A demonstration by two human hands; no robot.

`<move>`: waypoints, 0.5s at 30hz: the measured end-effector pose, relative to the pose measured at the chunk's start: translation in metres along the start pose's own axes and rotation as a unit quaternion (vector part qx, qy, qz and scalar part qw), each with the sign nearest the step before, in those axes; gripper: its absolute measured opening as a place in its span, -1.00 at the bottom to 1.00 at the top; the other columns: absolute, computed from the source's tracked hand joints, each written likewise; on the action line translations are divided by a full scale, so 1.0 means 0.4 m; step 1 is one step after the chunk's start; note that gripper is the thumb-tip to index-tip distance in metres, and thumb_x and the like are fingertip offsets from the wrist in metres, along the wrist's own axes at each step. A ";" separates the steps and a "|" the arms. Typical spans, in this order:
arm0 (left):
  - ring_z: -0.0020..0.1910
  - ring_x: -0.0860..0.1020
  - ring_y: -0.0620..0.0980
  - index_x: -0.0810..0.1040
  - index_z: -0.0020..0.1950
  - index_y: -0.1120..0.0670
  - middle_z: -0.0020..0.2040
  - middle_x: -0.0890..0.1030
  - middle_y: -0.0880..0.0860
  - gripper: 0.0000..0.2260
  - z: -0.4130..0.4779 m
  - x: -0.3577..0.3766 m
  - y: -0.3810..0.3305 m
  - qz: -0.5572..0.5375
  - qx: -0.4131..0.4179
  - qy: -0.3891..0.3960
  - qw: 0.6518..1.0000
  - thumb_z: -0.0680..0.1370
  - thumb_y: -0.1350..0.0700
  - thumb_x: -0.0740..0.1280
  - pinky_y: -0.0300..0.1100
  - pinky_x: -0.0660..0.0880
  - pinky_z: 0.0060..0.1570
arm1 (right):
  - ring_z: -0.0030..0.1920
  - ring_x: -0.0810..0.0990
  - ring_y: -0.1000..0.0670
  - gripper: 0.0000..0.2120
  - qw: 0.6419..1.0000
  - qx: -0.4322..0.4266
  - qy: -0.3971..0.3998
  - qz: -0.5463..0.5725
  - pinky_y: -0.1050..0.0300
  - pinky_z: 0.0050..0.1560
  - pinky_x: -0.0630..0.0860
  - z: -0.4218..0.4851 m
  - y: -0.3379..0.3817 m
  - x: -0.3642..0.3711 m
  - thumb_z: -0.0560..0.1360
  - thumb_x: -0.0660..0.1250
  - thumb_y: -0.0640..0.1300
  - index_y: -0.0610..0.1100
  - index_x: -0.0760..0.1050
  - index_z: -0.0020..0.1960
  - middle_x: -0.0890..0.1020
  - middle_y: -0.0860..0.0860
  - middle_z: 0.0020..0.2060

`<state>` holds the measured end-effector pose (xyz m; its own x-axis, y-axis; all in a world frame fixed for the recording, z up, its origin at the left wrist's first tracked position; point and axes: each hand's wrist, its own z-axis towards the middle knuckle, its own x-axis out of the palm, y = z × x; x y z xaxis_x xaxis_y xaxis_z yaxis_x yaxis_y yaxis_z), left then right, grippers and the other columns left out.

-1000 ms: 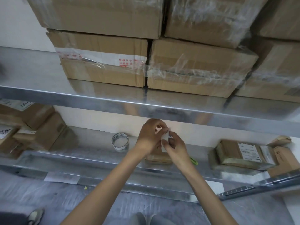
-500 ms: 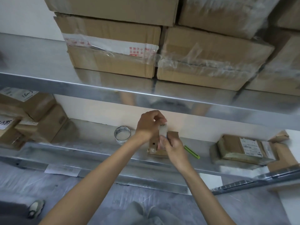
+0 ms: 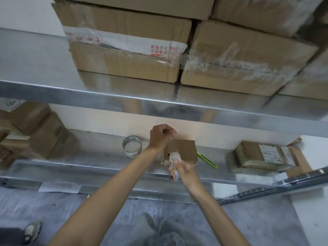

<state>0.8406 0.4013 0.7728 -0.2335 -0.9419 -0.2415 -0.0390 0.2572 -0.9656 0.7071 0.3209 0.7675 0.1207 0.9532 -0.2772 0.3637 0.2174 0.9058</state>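
White item [image 3: 174, 156] at the small box [image 3: 184, 150]
The right hand [image 3: 184, 170] gripped it, box just beyond; left hand [image 3: 160, 136] curled farther off, hold unclear.

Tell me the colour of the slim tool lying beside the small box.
The slim tool is bright yellow-green; head view.

Brown small box [image 3: 184, 150], white paper slip [image 3: 174, 155], lime-green cutter [image 3: 207, 160], silver shelf [image 3: 88, 162]
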 end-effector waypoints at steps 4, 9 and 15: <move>-0.29 0.59 -0.18 0.65 -0.25 0.08 -0.31 0.65 -0.07 -0.85 0.004 0.017 0.023 0.025 0.005 -0.023 0.999 0.46 0.27 0.37 -0.28 0.52 -0.12 | -0.56 0.50 0.11 -0.45 0.997 0.074 -0.015 0.029 0.21 -0.28 0.44 -0.008 -0.010 0.020 0.62 0.11 0.02 -0.13 0.52 -0.48 0.51 -0.01 -0.62; -0.35 0.58 -0.26 0.62 -0.28 0.05 -0.34 0.63 -0.09 -0.80 0.047 0.010 0.032 0.037 0.018 -0.041 0.998 0.47 0.30 0.35 -0.43 0.46 -0.20 | -0.64 0.45 0.01 -0.33 0.986 0.153 -0.068 0.025 0.28 -0.51 0.45 -0.035 -0.046 0.059 0.59 0.12 0.15 -0.16 0.48 -0.59 0.46 -0.07 -0.67; -0.23 0.62 -0.13 0.63 -0.28 0.07 -0.34 0.62 -0.15 -0.82 0.062 0.025 0.068 0.060 0.014 -0.038 0.997 0.44 0.30 0.35 -0.35 0.50 -0.09 | -0.68 0.42 0.08 -0.35 0.985 0.148 -0.088 0.015 0.36 -0.54 0.39 -0.021 -0.045 0.082 0.62 0.11 0.09 -0.18 0.48 -0.57 0.40 0.00 -0.75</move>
<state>0.8612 0.3934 0.7416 -0.1602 -0.9190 -0.3604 0.0118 0.3633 -0.9316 0.6966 0.3502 0.7450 0.2841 0.9015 -0.3265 0.6075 0.0942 0.7887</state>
